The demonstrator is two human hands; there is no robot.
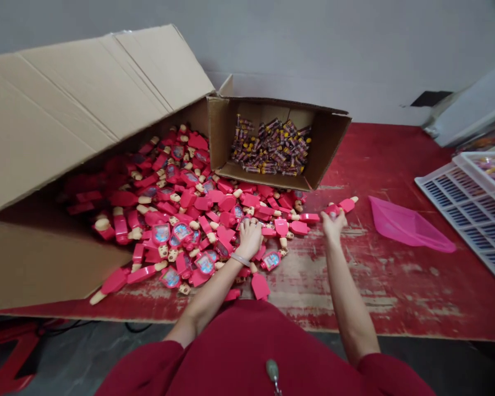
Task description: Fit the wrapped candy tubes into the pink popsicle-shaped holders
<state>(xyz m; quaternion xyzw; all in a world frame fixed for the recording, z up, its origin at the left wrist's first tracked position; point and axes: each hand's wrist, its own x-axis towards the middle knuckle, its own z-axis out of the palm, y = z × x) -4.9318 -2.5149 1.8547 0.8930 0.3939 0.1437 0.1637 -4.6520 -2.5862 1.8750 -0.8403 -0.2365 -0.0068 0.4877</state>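
Observation:
A heap of pink plastic toys (181,231) with beige animal-head ends spills out of a large cardboard box lying on its side. My left hand (251,240) rests on the right part of this heap, fingers curled down among the toys. What lies under those fingers is hidden. Right of the heap, my right hand (334,224) is closed on a pink plastic toy (332,210) just above the red tabletop (388,286). Another pink piece with a beige tip (347,205) shows beyond its fingers, touching or very close to them.
The large cardboard box (86,93) fills the left. Behind the heap, a smaller carton (334,137) holds many small purple-and-yellow wrapped pieces (276,146). A pink translucent scoop (408,224) lies at right, beside a white slatted crate (462,203). The table's front edge runs near my body.

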